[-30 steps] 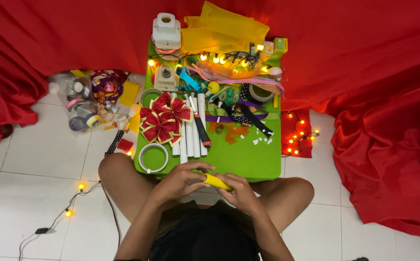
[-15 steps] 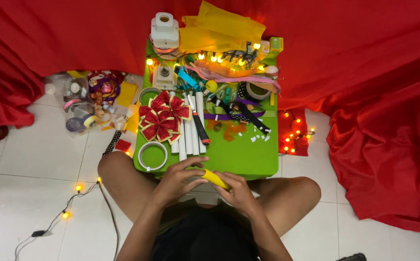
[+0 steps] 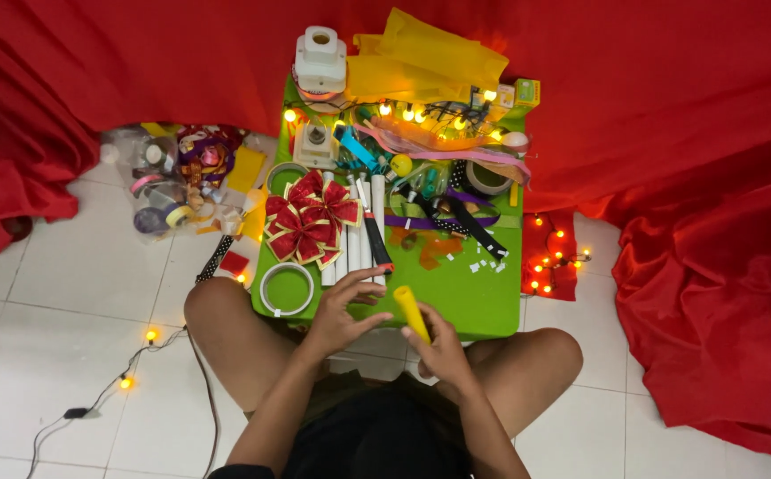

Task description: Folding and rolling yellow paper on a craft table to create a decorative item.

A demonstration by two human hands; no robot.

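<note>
My right hand holds a short yellow tube upright at an angle over the near edge of the small green table. Just left of the tube, my left hand has its fingers spread and reaches toward it, near the ends of several white sticks. Whether the left fingertips touch the tube is unclear. A red-and-gold ribbon bow and a white tape ring lie on the table's left part.
Ribbons, tape rolls, yellow fabric and a lit string of bulbs crowd the table's far half. A bag of craft supplies sits on the tiled floor to the left. Red cloth covers the back and right. Light strings trail on the floor.
The yellow tube has swung from lying nearly flat between both hands to standing more upright in my right hand. My left hand has come off it and spread its fingers.
</note>
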